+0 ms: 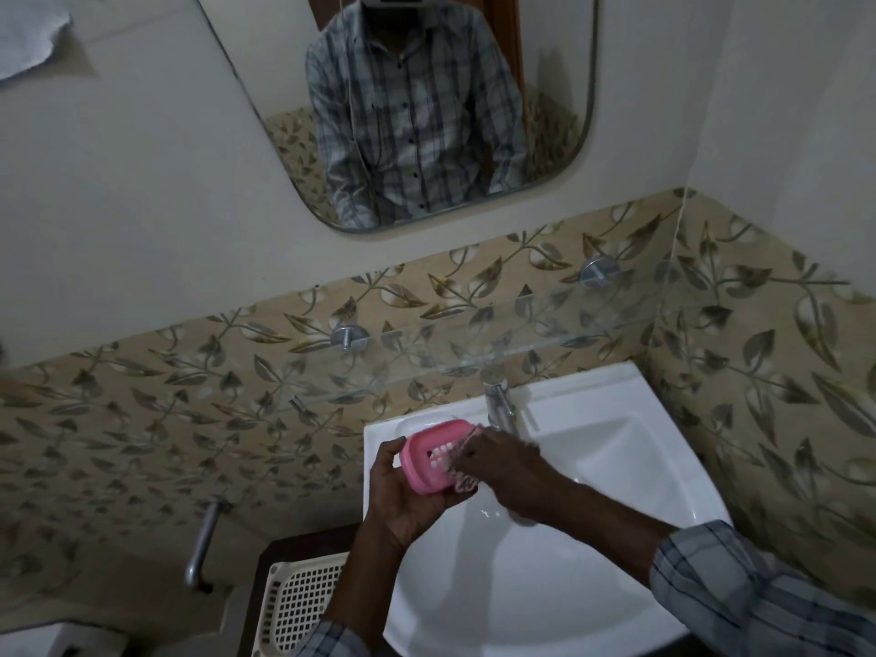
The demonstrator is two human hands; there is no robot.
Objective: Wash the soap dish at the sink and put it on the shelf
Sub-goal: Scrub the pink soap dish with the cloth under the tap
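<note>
Lower centre of frame: my left hand (403, 505) grasps the pink oval plastic soap dish (433, 455), thumb on its left rim and fingers curled under its lower edge. The dish is tilted, with its slotted, smooth-walled inside facing up toward me. It is held over the left part of the white glazed ceramic sink (616, 448) and touches no part of the basin.

My right hand (502, 462) is closed on a small pink-and-white knitted scrubbing pad (463, 483) and presses it against the dish's right end. The pad looks coarse and crumpled; most of it is hidden under my fingers. A grey checked cotton sleeve (739, 595) covers that forearm at lower right.

Just behind the hands a polished chrome tap (500, 407) stands at the basin's back rim. I cannot tell whether water is running.

Across the middle of the frame a clear glass shelf (545, 334) runs along the wall on two round chrome brackets (348, 335). The wall behind it is glossy beige tile with a leaf-and-vine pattern (142, 419).

Above, a rounded-corner mirror (550, 64) reflects a checked shirt front.

At lower left, a cream plastic basket with square lattice holes (303, 604) sits just beside the sink's left edge. Further left a chrome bar handle (204, 542) runs upright.
</note>
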